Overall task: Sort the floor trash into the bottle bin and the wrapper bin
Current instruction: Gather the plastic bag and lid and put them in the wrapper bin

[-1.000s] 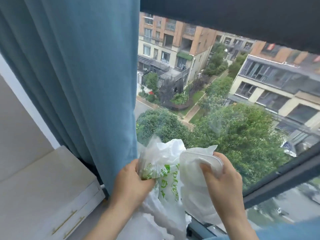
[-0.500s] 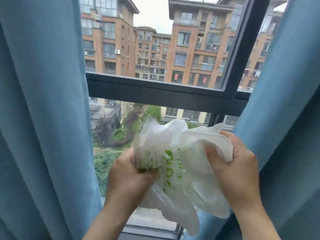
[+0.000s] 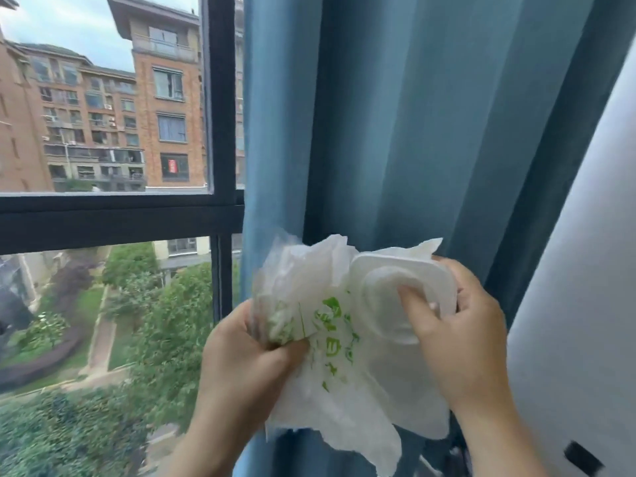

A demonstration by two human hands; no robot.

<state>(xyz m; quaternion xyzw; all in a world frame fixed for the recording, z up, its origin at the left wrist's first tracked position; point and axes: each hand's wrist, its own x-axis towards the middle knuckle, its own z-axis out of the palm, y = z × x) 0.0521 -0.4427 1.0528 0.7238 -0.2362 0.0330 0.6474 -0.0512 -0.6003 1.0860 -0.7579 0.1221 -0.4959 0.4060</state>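
Holding the crumpled white wrapper [image 3: 330,342] before the blue curtain [image 3: 413,132], left hand [image 3: 247,370] and right hand [image 3: 471,342] each had a tight grip on it; its slack tail might snag the fabric and tear.

The trash is a thin white plastic bag [image 3: 330,342] with green printing on it, badly crumpled and held up in the air, its loose bottom edge hanging ragged. The left grip [image 3: 247,359] bunches the bag's left side. On the bag's right side there's a white plastic lid [image 3: 389,287] with a squarish shape, rounded corners and a round raised middle. It's tilted to face the viewer, with the right grip [image 3: 471,339] pinching it, thumb on the round part. Can't tell if it's inside the bag or just against it.
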